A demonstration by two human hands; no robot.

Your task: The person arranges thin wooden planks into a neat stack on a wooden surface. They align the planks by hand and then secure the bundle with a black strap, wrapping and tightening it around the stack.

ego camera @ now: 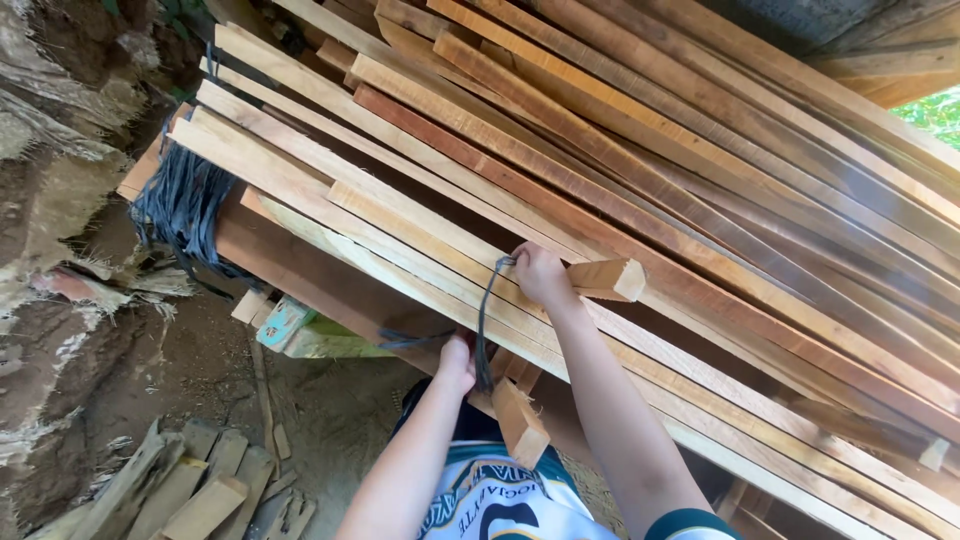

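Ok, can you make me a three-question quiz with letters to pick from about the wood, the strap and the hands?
1. Where does the dark strap run?
A. Between the two hands, at the edge of the plank stack
B. Flat on the ground
C. Around a tree

2. What colour is the bundle of strips at the far end of the planks?
A. Bright yellow
B. Dark blue-black
C. White

3. What is the right hand doing?
A. Hanging open in the air
B. Resting on the ground
C. Closed in a grip on the strap's upper end

Answers:
1 A: the strap goes from the right hand down to the left hand, beside the planks' edge.
2 B: the strips look dark blue-black.
3 C: its fingers curl around the strap on top of the stack.
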